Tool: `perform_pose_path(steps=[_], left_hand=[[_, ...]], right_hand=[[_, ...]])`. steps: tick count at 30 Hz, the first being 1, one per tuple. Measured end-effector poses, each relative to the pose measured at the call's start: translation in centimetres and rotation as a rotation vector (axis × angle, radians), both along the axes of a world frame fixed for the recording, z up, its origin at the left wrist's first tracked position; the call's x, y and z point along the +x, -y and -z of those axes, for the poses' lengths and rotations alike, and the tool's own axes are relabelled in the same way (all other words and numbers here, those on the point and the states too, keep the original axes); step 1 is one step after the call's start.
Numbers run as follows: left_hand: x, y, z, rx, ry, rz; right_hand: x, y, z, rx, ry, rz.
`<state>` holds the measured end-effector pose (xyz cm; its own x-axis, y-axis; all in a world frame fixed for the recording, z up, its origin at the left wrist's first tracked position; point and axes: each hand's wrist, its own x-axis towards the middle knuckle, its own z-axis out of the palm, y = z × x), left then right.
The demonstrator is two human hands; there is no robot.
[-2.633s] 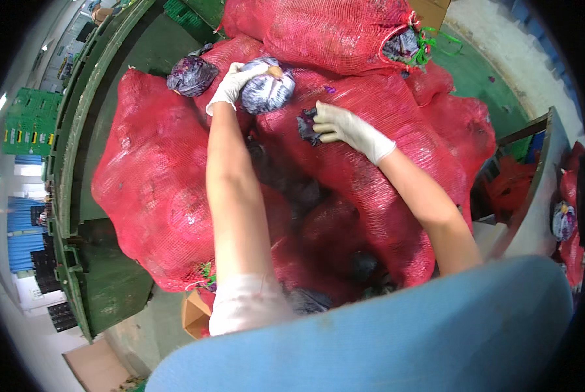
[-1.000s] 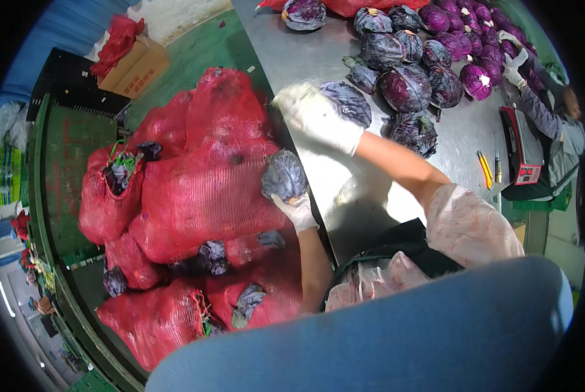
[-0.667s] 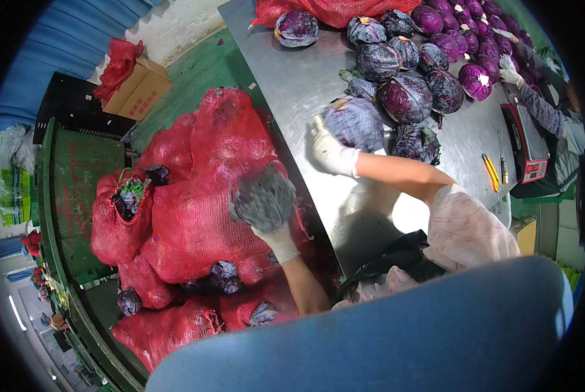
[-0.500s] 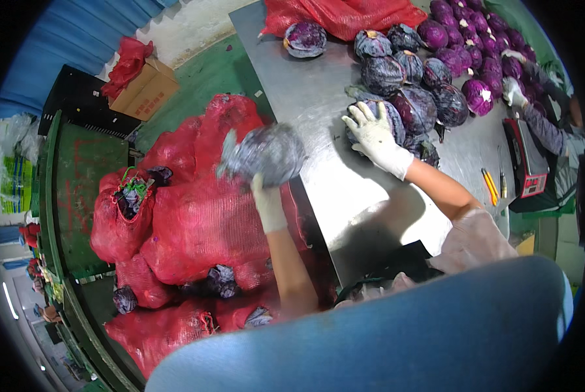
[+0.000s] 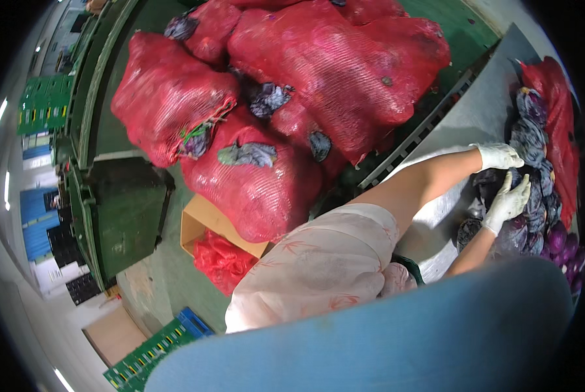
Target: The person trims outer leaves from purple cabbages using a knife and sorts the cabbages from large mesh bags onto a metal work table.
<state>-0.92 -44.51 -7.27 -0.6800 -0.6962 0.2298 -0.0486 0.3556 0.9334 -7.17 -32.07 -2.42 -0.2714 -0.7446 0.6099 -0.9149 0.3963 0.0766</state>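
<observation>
Both my hands wear white gloves and are over a cluster of dark red cabbages on the metal table at right. My left hand reaches in from the far side, its fingers stretched out against the cabbages. Nearer to me, my right hand lies on the cluster with thumb and fingers apart. A dark cabbage shows partly between the two hands; the rest of it is hidden. Peeled, brighter purple cabbages sit at the right rim.
Full red mesh sacks are heaped left of the table, with loose cabbage leaves on them. A cardboard box holds red mesh. Another red sack lies along the table's far side. A green bin stands at left.
The view has swung left. My left hand, earlier holding a cabbage above the sacks, is now beside my right hand at the table's cabbages.
</observation>
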Motion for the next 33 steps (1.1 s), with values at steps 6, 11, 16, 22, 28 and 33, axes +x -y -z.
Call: perform_pose_path(steps=[6,11,16,22,28,33], left_hand=[[25.0,-8.1,-1.9,0.167,-0.236,-0.394],[47.0,-19.4,-1.4,-0.141,0.377,-0.972],[60.1,-32.8,-2.4,-0.110,0.661,-1.431],[63.3,-27.0,-2.3,-0.102,0.978,-1.378],[67.7,-21.7,1.7,-0.016,1.143,-0.904],[68.1,-20.4,3.2,-0.128,0.772,-1.097]], right_hand=[[-11.4,8.2,0.6,0.192,-0.006,-0.030],[-15.4,7.7,1.4,0.321,0.111,-0.209],[-2.3,7.2,-1.6,0.324,-0.162,-0.075],[14.2,7.2,-0.1,0.293,0.143,-0.622],[26.5,5.7,3.7,0.518,0.367,-0.760],[32.4,5.3,7.1,0.693,0.385,-0.881]])
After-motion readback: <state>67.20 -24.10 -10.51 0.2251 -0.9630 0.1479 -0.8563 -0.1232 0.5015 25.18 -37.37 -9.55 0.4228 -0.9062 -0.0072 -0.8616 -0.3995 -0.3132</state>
